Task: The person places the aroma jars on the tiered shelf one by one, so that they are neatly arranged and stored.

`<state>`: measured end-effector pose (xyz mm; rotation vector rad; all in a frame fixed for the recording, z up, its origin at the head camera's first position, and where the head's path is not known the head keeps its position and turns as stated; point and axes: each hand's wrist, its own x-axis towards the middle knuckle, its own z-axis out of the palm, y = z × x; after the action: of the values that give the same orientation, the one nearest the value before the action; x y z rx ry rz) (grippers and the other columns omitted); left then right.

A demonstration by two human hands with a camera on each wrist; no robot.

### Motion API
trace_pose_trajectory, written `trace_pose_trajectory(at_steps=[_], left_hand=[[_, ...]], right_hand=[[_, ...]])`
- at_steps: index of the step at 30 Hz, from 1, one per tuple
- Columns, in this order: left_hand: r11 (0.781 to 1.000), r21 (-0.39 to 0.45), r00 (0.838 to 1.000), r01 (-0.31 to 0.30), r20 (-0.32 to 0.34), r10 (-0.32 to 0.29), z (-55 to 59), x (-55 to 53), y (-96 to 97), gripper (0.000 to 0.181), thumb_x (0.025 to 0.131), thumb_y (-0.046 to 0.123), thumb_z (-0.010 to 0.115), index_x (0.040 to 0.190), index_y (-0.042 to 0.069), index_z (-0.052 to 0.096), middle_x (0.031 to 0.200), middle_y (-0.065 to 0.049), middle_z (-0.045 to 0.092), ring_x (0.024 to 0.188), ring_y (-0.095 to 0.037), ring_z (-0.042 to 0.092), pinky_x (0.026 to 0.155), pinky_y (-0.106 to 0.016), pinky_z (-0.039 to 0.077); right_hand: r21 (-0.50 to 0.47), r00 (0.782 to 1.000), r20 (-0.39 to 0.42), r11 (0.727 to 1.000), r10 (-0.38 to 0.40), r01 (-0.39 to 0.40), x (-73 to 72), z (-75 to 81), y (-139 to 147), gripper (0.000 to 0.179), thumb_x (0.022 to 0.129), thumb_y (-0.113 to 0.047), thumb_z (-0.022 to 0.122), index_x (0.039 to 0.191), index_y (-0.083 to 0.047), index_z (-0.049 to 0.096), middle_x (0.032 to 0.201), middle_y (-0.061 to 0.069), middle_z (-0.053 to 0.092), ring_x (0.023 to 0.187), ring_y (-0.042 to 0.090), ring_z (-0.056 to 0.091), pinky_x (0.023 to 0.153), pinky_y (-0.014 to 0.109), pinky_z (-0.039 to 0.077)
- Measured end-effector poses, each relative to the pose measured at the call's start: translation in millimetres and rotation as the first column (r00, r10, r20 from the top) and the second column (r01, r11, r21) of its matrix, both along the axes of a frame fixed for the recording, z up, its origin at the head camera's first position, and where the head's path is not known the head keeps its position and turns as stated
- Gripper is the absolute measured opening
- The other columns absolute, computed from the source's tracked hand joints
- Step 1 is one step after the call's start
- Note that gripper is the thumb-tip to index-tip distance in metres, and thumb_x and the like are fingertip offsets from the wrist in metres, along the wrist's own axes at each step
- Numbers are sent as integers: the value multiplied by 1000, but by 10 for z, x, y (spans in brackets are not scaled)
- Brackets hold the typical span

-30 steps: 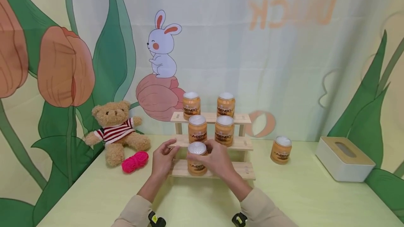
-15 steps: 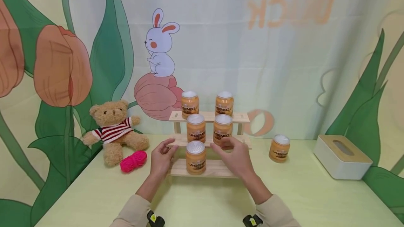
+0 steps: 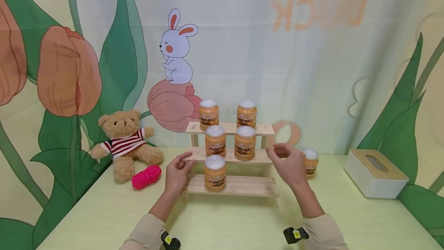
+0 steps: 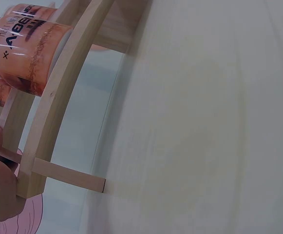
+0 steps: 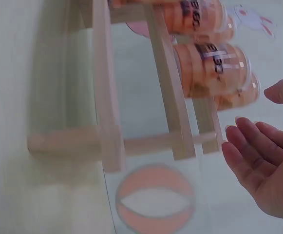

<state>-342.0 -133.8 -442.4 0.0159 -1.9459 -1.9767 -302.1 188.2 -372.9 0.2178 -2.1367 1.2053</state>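
Observation:
My left hand (image 3: 178,174) is at the left end of a three-tier wooden display stand (image 3: 249,184), thumb and index finger around the end of its middle plank. In the left wrist view the same hand (image 4: 2,185) shows beside the plank ends. My right hand (image 3: 289,165) is off the stand's right side, fingers loosely bent with nothing between them, overlapping a lone orange jar (image 3: 311,164). One orange jar (image 3: 215,176) stands left of centre on the bottom plank. Two jars stand on the middle plank and two on the top.
A teddy bear (image 3: 126,142) in a striped shirt sits left of the stand, with a pink yarn skein (image 3: 147,177) before it. A white tissue box (image 3: 374,178) with a wooden lid stands at the right. A printed curtain (image 3: 312,68) hangs behind the table.
My right hand has let go of the jar on the bottom plank and moved right, past the stand, towards the lone jar. My left hand has stayed at the stand's left end.

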Motion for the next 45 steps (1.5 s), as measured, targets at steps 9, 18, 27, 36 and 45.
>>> trace_pose_trajectory(at_steps=[9,18,27,36,45], left_hand=[[1000,-2,1000,1,7,-1,8,-9,-1,29,93,14,72,122,9,69,89,-5,69,69,-10,50,51,-19,36],[1000,16,1000,6,4,-6,11,-3,3,30,92,11,73,121,5,69,89,-8,69,69,-10,51,52,-18,37],[1000,27,1000,8,17,-8,34,-19,-5,29,93,12,72,121,9,69,86,-1,68,69,-10,50,51,-19,36],[1000,10,1000,9,8,-9,4,-4,2,30,93,13,73,122,6,69,87,-3,68,69,-10,50,51,-18,37],[1000,20,1000,11,23,-11,6,7,-8,30,93,13,72,123,9,69,90,-4,69,71,-10,52,52,-18,37]], right_hand=[[-70,983,8,981,-183,183,-71,-29,494,26,86,-20,77,104,0,74,91,13,75,74,-2,64,68,11,45],[-103,956,140,957,-256,272,-140,-218,865,46,88,-25,75,123,3,64,118,20,67,109,32,63,81,19,46],[-115,935,227,946,-274,305,-247,-386,1078,77,87,-26,78,145,8,40,144,29,43,135,44,39,107,57,35],[-140,897,390,949,-208,281,-336,-639,1241,106,86,-41,78,156,5,14,154,31,27,140,46,29,108,60,31],[-133,893,419,962,-164,239,-467,-712,1266,115,82,-49,80,158,2,10,154,31,28,140,46,30,107,60,34]])
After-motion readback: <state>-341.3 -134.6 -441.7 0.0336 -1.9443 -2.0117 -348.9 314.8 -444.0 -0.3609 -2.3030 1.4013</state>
